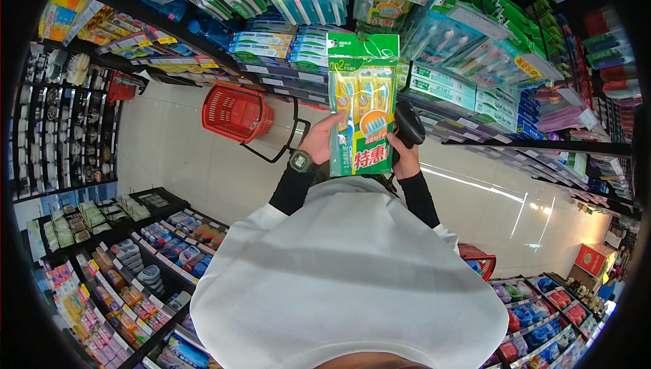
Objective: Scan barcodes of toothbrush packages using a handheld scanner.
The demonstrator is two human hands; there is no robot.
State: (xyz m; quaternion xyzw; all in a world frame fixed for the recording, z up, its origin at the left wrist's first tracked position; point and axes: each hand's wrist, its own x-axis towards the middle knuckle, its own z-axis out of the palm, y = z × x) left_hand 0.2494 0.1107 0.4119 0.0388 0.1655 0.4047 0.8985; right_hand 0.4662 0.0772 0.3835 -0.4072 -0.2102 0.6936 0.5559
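A Darlie toothbrush multipack [362,104], in clear plastic with a green header and yellow inner cards, is held upright before my chest. My left hand [324,137] grips its left edge, the thumb on the front. With its thumb on the lower right edge, my right hand [404,155] holds the pack too. A black handheld device, probably a barcode scanner [410,124], shows at that hand, partly behind the pack. Its handle is mostly hidden, and so are the fingers behind the pack. A digital watch [301,161] is on my left wrist.
Hanging toothbrush packs [460,43] and boxed toothpaste [264,46] fill the shelving ahead. On the tiled floor [168,150] stands a red shopping basket [236,112] with a black handle. Another red basket [480,262] is behind me at right. Stocked shelves [168,257] stand behind at left.
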